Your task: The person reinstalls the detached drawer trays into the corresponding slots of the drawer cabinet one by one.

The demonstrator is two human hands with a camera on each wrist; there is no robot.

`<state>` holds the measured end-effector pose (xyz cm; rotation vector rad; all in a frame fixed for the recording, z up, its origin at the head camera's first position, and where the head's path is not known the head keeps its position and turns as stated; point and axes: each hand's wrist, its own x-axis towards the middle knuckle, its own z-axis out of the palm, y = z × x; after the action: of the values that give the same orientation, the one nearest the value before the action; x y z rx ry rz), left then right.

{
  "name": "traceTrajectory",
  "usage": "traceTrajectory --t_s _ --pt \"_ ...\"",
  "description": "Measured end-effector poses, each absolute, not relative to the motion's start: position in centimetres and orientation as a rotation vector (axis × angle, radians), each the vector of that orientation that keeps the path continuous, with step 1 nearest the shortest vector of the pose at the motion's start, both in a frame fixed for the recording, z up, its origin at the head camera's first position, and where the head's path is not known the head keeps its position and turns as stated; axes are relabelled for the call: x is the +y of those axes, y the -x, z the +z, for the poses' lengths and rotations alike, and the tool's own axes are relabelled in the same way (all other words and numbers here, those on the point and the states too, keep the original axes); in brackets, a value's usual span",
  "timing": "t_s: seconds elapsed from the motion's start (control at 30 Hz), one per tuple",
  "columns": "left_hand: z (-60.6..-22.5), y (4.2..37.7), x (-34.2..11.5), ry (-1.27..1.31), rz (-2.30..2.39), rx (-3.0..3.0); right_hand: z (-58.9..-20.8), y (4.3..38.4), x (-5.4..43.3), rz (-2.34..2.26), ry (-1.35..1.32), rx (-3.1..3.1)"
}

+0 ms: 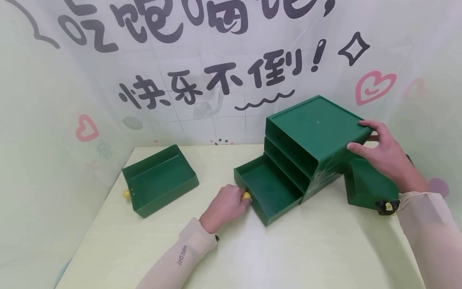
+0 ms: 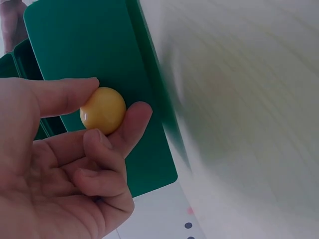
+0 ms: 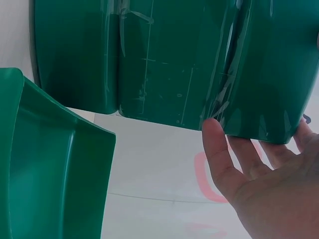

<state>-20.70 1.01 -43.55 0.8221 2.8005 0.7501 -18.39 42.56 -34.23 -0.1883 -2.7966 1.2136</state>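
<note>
A green drawer cabinet (image 1: 321, 124) of three stacked tiers stands on the table, its upper two tiers without drawers. From the bottom tier a green drawer (image 1: 270, 186) sticks far out, with nothing in it. My left hand (image 1: 229, 204) pinches the round yellow knob (image 2: 103, 110) on that drawer's front between thumb and fingers. At the cabinet's rear upper corner, my right hand (image 1: 386, 154) grips the edge, thumb on the near side and another finger on the top. The right wrist view shows fingers (image 3: 218, 149) against the cabinet's taped wall.
A loose green drawer (image 1: 162, 176) with a yellow knob (image 1: 126, 194) lies at the left of the table. Another green drawer (image 1: 371, 184) stands right of the cabinet, partly behind my right arm, a black-and-yellow piece (image 1: 388, 206) at its front. A printed backdrop (image 1: 202, 120) hangs behind.
</note>
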Motion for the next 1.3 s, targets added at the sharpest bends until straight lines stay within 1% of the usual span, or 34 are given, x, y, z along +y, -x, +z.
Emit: traceTrajectory --t_s 0.83,1.3 --pt "-44.2 21.6 2.8 -0.829 0.764 2.771 -34.7 18.5 42.6 1.235 0.198 -2.789" --pt "-44.0 21.9 3.8 -0.775 0.772 2.763 -34.7 18.5 42.7 1.24 0.201 -2.79"
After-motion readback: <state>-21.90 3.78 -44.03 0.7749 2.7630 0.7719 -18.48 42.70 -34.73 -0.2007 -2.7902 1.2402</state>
